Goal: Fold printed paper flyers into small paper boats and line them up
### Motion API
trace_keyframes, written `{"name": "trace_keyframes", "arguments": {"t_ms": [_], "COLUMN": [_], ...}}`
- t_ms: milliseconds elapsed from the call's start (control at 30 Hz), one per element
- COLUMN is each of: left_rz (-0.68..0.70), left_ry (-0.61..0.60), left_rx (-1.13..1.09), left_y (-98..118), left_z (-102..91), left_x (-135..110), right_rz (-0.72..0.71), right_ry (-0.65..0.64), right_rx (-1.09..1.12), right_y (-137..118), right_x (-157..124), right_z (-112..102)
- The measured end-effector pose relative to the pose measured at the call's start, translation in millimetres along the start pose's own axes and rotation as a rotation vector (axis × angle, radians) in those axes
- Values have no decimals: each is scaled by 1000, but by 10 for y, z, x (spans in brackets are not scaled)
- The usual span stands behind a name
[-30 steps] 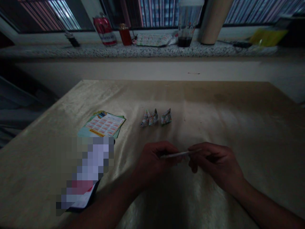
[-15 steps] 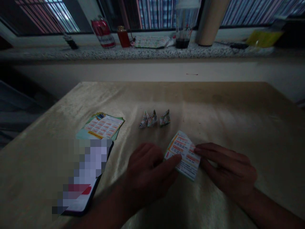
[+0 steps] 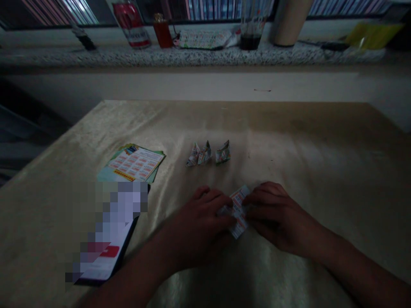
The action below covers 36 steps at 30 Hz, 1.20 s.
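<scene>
Between my two hands is a small printed paper card [image 3: 238, 209] with orange and dark text, its sides covered by my fingers. My left hand [image 3: 205, 222] is closed on its left edge, thumb and fingers pressing it. From the right, my right hand [image 3: 272, 214] grips the opposite edge with fingers together. Just beyond the card stand three small folded paper pieces with pointed tips: one at the left [image 3: 193, 155], one touching or close beside it [image 3: 204, 153], and one a little apart to the right [image 3: 223, 152].
A fanned stack of printed cards [image 3: 136, 164] lies at the left on the cloth-covered table [image 3: 305, 141]. Nearer is a phone [image 3: 105, 252], its screen partly blurred out. On the stone windowsill [image 3: 192, 57] stand a red can [image 3: 131, 23], a small red bottle [image 3: 163, 32] and a cup with dark liquid [image 3: 251, 36].
My hands have come closer together, and less of the card shows; it now looks like a narrow strip. The view has tilted slightly downward.
</scene>
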<state>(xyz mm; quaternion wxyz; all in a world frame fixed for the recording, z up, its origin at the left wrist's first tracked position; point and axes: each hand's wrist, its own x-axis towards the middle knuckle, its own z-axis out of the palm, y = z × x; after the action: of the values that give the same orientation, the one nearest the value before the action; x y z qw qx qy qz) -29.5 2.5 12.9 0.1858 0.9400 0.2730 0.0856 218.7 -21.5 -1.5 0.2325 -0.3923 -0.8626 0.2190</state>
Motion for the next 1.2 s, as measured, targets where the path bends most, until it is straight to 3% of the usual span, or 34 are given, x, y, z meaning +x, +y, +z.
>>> {"name": "trace_keyframes", "arguments": {"t_ms": [133,267,500,900,1200], "left_rz": [-40,-190,-452,-529,-525], "left_ry": [6,97,191,174,214], "left_rx": [-124,-226,-116,-46,29], "left_y": [-28,-20,111,174,155], "left_z": [10,114,247,223,268], "left_x": [22,74,156,215,227], "right_rz": [102,186,203,222,151], "right_ry": [33,58,38,82,69], "right_rx": [57,41,38,34,-70], "right_y": [50,24,-21,-5,-8], "right_x": [10,9,20,5,-27], "right_z": [62,98,68,130,157]}}
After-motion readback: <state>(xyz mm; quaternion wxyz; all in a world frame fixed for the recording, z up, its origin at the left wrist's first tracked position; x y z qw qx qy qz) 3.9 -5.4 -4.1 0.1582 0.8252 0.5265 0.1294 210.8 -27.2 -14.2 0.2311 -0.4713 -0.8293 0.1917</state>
